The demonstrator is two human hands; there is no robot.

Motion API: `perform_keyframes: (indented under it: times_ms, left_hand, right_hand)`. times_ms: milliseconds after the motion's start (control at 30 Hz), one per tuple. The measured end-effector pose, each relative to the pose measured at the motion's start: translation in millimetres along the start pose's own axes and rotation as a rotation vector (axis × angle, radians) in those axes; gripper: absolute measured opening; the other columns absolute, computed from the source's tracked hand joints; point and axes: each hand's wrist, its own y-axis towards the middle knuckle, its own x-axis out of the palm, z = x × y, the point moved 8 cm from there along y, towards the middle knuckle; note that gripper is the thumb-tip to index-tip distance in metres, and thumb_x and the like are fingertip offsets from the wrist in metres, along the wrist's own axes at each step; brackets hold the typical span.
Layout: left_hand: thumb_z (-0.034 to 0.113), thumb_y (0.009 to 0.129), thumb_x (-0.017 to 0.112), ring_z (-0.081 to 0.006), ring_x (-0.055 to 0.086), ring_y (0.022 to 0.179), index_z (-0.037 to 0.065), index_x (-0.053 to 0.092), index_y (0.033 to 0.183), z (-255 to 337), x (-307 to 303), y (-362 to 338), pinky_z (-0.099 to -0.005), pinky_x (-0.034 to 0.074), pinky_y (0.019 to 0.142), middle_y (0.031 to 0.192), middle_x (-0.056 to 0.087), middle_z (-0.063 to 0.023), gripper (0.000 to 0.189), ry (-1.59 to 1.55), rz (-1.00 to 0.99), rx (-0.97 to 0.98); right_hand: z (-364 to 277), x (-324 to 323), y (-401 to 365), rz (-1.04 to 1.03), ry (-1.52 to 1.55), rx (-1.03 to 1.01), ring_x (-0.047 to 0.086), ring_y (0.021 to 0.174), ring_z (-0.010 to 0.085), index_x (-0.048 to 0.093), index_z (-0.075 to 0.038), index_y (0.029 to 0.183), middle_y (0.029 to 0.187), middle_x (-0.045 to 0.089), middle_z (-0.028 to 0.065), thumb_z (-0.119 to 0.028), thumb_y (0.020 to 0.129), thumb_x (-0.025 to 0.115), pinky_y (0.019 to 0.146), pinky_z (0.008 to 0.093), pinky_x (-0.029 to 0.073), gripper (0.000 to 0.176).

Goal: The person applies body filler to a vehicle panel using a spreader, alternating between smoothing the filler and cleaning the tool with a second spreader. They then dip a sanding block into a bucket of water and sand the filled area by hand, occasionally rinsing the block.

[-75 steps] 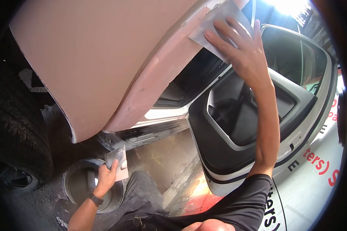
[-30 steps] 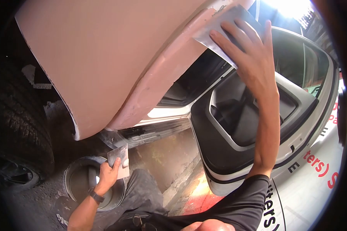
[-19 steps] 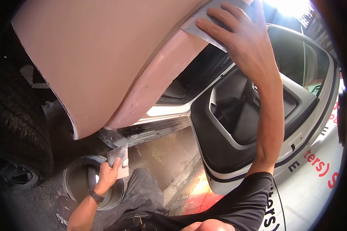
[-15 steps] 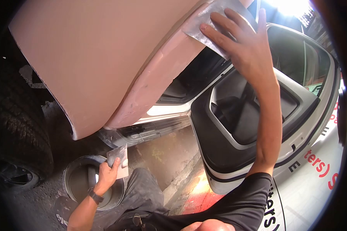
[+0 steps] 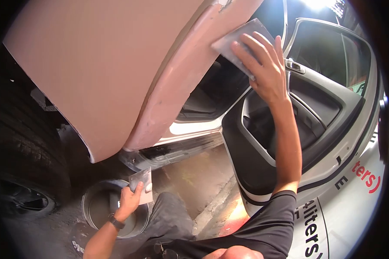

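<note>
Raised at upper right, my right hand [image 5: 268,71] grips a thin, flat metal putty spreader [image 5: 229,42], its fingers laid across the face. The spreader's left corner overlaps the edge of a pink-coated car panel [image 5: 112,69], beside the door opening. Low on the left, my left hand [image 5: 129,202] pinches a second flat spreader [image 5: 139,176], thumb on top. A small pale dab of putty [image 5: 148,187] sits on that plate near the thumb. Beneath the left hand stands a round tub [image 5: 87,211].
An open car door [image 5: 246,168] with black trim stands to the right. The door sill [image 5: 173,153] runs below the pink panel. A tyre [image 5: 26,146] is at far left, and a lettered white sheet [image 5: 345,216] lies at lower right.
My right hand and its spreader have moved down and slightly left along the panel edge, uncovering the upper edge. My left hand still holds its spreader; the whole view has shifted slightly.
</note>
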Motion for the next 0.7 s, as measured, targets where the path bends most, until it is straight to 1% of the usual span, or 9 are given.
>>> perform_keyframes:
  times_ms: [100, 200, 267, 300, 400, 567, 600, 667, 700]
  left_hand:
    - [0.053, 0.095, 0.065, -0.0223, 0.063, 0.059, -0.008, 0.069, 0.077, -2.7, 1.3, -0.6, -0.0426, 0.049, 0.059, 0.061, 0.063, -0.0192, 0.063, -0.023, 0.010, 0.015]
    - [0.048, 0.096, 0.065, -0.0198, 0.063, 0.061, -0.008, 0.070, 0.083, 17.7, -0.6, -7.1, -0.0416, 0.049, 0.061, 0.063, 0.065, -0.0182, 0.057, -0.011, 0.019, 0.037]
    - [0.045, 0.097, 0.065, -0.0187, 0.062, 0.061, -0.008, 0.071, 0.086, 16.5, 0.7, -7.5, -0.0410, 0.050, 0.061, 0.064, 0.066, -0.0176, 0.055, -0.022, -0.008, 0.019]
    - [0.042, 0.098, 0.065, -0.0150, 0.062, 0.066, -0.009, 0.071, 0.091, 18.4, 1.0, -8.9, -0.0383, 0.050, 0.064, 0.069, 0.069, -0.0154, 0.051, -0.025, -0.049, -0.020]
    - [0.037, 0.101, 0.063, -0.0118, 0.061, 0.073, -0.007, 0.071, 0.097, 13.2, 7.6, -7.1, -0.0344, 0.050, 0.067, 0.079, 0.071, -0.0100, 0.046, -0.249, -0.038, 0.036]
    - [0.031, 0.104, 0.059, -0.0103, 0.058, 0.084, -0.006, 0.069, 0.105, 91.1, -18.5, -28.9, -0.0296, 0.048, 0.075, 0.092, 0.070, -0.0037, 0.039, -0.421, 0.077, 0.140]
    - [0.030, 0.104, 0.059, -0.0104, 0.058, 0.085, -0.006, 0.068, 0.106, 99.5, -21.5, -29.3, -0.0290, 0.047, 0.076, 0.094, 0.070, -0.0034, 0.038, -0.446, 0.087, 0.172]
    - [0.024, 0.104, 0.058, -0.0192, 0.057, 0.095, -0.007, 0.061, 0.117, 122.7, -30.1, -34.9, -0.0333, 0.046, 0.087, 0.103, 0.067, -0.0101, 0.034, -0.194, 0.261, 0.460]
    - [0.023, 0.103, 0.059, -0.0278, 0.057, 0.105, -0.008, 0.053, 0.129, 124.9, -28.9, -36.6, -0.0378, 0.046, 0.093, 0.113, 0.064, -0.0158, 0.041, 0.012, 0.331, 0.621]
  right_hand:
    - [5.8, -0.5, 3.9, 0.158, 0.165, 0.296, 0.054, 0.129, 0.0335, 0.064, -0.023, 0.135, 0.134, 0.057, 0.0059, 0.006, 0.071, 0.064, 0.109, 0.0635, 0.038, 0.071]
    - [-14.8, 12.1, 10.1, 0.188, 0.205, 0.329, 0.055, 0.126, 0.0350, 0.064, -0.022, 0.135, 0.132, 0.058, 0.0084, 0.006, 0.071, 0.065, 0.107, 0.0629, 0.040, 0.070]
    - [-42.7, 19.7, 2.8, 0.252, 0.207, 0.298, 0.057, 0.120, 0.0389, 0.067, -0.019, 0.130, 0.129, 0.059, 0.0124, 0.000, 0.076, 0.064, 0.104, 0.0626, 0.042, 0.057]
    - [-61.4, 25.0, -4.0, 0.225, 0.194, 0.286, 0.057, 0.120, 0.0391, 0.067, -0.019, 0.129, 0.129, 0.059, 0.0133, -0.003, 0.078, 0.064, 0.103, 0.0630, 0.043, 0.054]
    - [-97.3, 37.0, -30.0, 0.139, 0.199, 0.294, 0.056, 0.121, 0.0396, 0.068, -0.018, 0.129, 0.132, 0.059, 0.0155, -0.011, 0.083, 0.063, 0.101, 0.0644, 0.043, 0.047]
    - [-113.7, 31.4, -70.9, -0.012, 0.357, 0.349, 0.058, 0.121, 0.0349, 0.069, -0.018, 0.129, 0.129, 0.062, 0.0125, -0.012, 0.077, 0.071, 0.106, 0.0632, 0.039, 0.051]
    - [-110.3, 28.3, -80.9, 0.048, 0.465, 0.399, 0.059, 0.120, 0.0327, 0.069, -0.017, 0.128, 0.128, 0.063, 0.0109, -0.009, 0.075, 0.075, 0.107, 0.0622, 0.039, 0.053]
    - [-107.1, 17.2, -93.3, 0.003, 0.614, 0.446, 0.060, 0.122, 0.0322, 0.068, -0.016, 0.128, 0.129, 0.063, 0.0108, -0.008, 0.076, 0.076, 0.108, 0.0614, 0.038, 0.054]
    - [-111.9, 8.7, -93.7, -0.006, 0.660, 0.409, 0.059, 0.124, 0.0322, 0.068, -0.016, 0.129, 0.131, 0.063, 0.0110, -0.007, 0.075, 0.076, 0.109, 0.0612, 0.037, 0.055]
